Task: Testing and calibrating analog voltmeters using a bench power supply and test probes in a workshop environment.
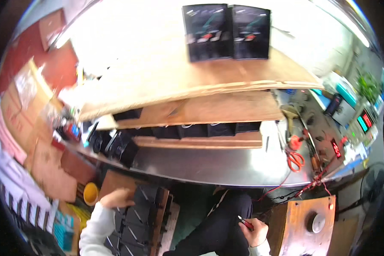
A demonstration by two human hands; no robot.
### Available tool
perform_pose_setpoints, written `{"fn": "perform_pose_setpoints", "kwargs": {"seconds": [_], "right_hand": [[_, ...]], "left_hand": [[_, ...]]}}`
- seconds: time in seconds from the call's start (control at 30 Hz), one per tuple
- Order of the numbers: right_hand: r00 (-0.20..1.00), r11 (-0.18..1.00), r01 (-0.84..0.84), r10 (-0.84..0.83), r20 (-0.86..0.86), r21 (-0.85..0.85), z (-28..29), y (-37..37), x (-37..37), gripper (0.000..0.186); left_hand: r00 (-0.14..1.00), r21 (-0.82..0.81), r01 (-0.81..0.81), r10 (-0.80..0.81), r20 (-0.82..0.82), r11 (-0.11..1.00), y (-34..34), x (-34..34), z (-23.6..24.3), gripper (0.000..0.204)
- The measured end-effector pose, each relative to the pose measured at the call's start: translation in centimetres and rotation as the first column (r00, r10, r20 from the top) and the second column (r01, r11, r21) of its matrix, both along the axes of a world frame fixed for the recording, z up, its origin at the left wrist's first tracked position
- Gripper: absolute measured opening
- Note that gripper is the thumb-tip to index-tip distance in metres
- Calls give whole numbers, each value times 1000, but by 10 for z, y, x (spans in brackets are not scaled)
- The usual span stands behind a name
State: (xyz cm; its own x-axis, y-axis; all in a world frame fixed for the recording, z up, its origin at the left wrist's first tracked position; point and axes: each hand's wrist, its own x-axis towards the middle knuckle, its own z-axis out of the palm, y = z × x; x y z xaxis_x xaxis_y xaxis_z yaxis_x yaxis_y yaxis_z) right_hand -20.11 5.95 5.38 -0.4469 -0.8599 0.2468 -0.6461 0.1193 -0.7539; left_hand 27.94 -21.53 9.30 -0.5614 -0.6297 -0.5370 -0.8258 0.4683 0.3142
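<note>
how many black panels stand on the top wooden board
2: the left panel and the right panel, side by side on the top wooden board; more could hide behind.

Metal workbench (196, 164), green floor (190, 228), tube light (359, 33)

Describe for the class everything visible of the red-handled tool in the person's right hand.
The red-handled tool is small and slim, its grip red and dark, its pale tip metallic-looking. It tilts, tip pointing up and leftward. The right hand holds its grip beside the dark trousers; the fingers partly hide it.
</note>
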Motion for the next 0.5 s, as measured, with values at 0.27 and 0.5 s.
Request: {"fn": "perform_pose_setpoints", "kwargs": {"seconds": [0.27, 0.5], "right_hand": [[994, 984, -89, 78, -75, -152, 14, -23, 2, 23], [992, 991, -120, 117, -54, -60, 24, 16, 4, 21]], "left_hand": [[458, -525, -340, -350, -817, 780, -4, -232, 310, 42], [930, -971, -239, -292, -221, -28, -108, -315, 372, 41]]}}
